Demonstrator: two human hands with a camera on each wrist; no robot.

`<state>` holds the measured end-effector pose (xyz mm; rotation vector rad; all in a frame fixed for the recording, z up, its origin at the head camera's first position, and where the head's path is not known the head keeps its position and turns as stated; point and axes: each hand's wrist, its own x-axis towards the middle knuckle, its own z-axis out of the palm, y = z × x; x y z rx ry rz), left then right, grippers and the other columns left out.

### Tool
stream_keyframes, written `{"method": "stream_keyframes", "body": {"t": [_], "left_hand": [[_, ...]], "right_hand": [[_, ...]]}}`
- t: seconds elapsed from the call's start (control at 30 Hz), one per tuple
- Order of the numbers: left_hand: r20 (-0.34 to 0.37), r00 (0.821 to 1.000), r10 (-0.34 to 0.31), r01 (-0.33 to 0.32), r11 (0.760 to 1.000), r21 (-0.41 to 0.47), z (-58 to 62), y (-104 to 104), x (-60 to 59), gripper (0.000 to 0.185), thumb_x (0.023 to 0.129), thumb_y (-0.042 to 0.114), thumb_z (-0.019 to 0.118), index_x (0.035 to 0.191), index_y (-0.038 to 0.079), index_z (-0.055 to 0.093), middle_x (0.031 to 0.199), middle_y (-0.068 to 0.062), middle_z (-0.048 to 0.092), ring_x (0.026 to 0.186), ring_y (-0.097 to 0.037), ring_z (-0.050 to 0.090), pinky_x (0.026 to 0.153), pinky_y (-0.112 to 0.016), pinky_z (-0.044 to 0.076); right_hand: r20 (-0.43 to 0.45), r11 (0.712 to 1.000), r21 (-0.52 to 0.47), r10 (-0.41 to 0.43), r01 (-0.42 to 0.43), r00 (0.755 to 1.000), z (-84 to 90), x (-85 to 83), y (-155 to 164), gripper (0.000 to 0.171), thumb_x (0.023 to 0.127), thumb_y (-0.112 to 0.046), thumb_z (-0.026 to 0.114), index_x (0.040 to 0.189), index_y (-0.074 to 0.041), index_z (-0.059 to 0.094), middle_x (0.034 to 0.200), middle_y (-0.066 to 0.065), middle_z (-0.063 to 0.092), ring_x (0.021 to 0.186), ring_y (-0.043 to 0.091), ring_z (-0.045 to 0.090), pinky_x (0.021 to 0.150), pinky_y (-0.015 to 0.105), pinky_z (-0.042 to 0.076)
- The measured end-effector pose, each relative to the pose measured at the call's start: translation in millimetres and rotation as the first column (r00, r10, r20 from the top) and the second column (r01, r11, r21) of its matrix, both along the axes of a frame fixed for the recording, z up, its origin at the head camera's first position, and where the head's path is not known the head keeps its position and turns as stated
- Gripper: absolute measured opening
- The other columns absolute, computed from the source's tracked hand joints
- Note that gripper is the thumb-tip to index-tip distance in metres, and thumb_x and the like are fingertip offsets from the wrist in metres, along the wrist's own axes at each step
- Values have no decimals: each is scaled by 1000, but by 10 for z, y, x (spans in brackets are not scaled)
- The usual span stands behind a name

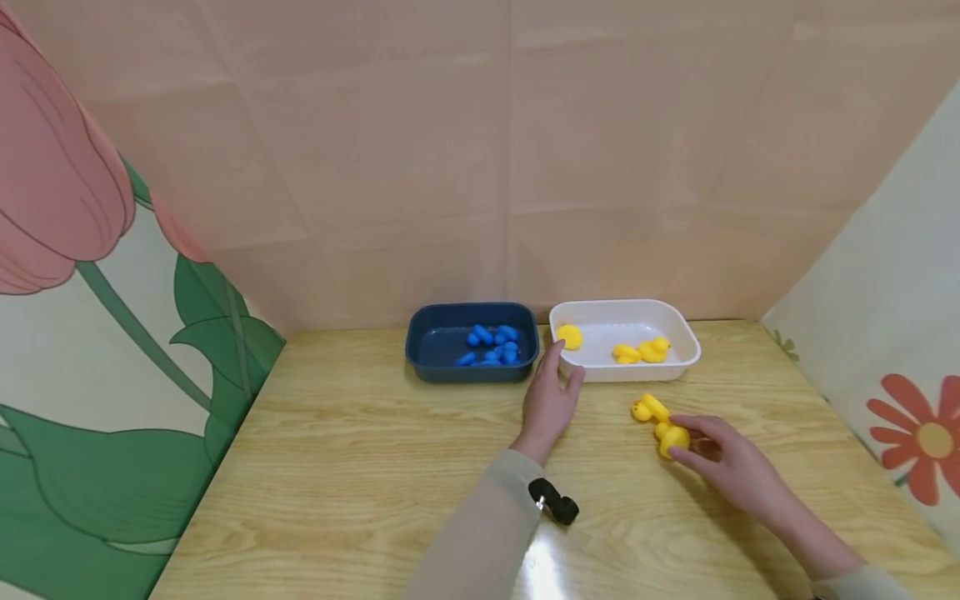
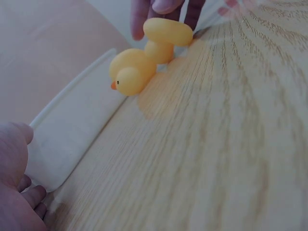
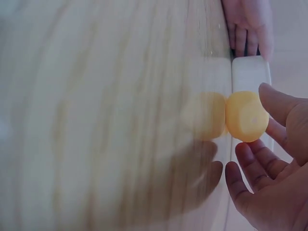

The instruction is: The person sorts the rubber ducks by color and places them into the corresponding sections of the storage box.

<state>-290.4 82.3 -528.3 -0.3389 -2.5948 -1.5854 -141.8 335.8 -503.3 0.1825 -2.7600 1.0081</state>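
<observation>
From the head camera, a wooden table (image 1: 360, 467) carries a dark blue tray (image 1: 423, 342) holding small blue pieces (image 1: 491, 345) and, just beside it on the right, a white tray (image 1: 678, 333) with three yellow rubber ducks (image 1: 642, 352) inside. The left hand (image 1: 550, 400) lies flat with its fingers relaxed, fingertips touching the near left corner of the white tray. The right hand (image 1: 731, 462) has its fingers curled toward a yellow duck (image 1: 672, 438) on the table in front of the white tray; a second yellow duck (image 1: 647, 408) sits just beyond it, touching it.

In the left wrist view, the two loose ducks (image 2: 144, 62) lie on the wood beside the white tray's rim (image 2: 72, 125), with the right hand's fingertips (image 2: 163, 7) resting on the farther one. The left hand's (image 2: 14, 192) fingers rest against the tray corner.

In the right wrist view, the right hand (image 3: 274, 173) is loosely cupped, thumb and fingers just beside the yellow duck (image 3: 247, 117), not clearly clamping it. The left hand (image 3: 248, 26) shows at the top
</observation>
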Motion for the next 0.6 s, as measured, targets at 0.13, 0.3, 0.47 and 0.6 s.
{"method": "stream_keyframes", "body": {"t": [0.13, 0.3, 0.47, 0.6], "left_hand": [[5, 1000, 0, 0, 1000, -3, 0, 3, -3, 60, 114, 38, 64, 170, 27, 44, 173, 4, 45, 157, -17, 44, 128, -41, 38], [11, 1000, 1, -1, 1000, 2, -8, 8, -5, 60, 114, 36, 64, 170, 27, 43, 173, 4, 45, 157, -17, 44, 128, -41, 38], [13, 1000, 5, -5, 1000, 5, -6, 8, 0, 60, 114, 36, 65, 170, 26, 43, 173, 4, 45, 157, -18, 45, 127, -42, 39], [18, 1000, 6, -6, 1000, -6, 1, 8, 4, 60, 114, 38, 64, 170, 28, 43, 173, 5, 45, 157, -17, 44, 127, -42, 39]], "right_hand": [[-24, 1000, -7, 7, -7, 1000, -20, -1, 1, 47, 95, -15, 90, 138, -2, 74, 128, 19, 75, 108, 2, 66, 89, 8, 51], [-24, 1000, -11, 8, -9, 1000, -37, -5, 14, 48, 94, -15, 91, 138, -2, 74, 126, 18, 75, 107, 1, 66, 89, 9, 51], [14, 1000, 2, -3, 3, 1000, -39, -6, 29, 49, 95, -18, 90, 139, -3, 73, 127, 18, 76, 109, 6, 67, 89, 9, 51], [74, 999, 31, -23, 21, 997, -28, -10, 37, 51, 98, -27, 88, 141, -5, 72, 133, 18, 74, 114, 15, 68, 89, 13, 52]]}}
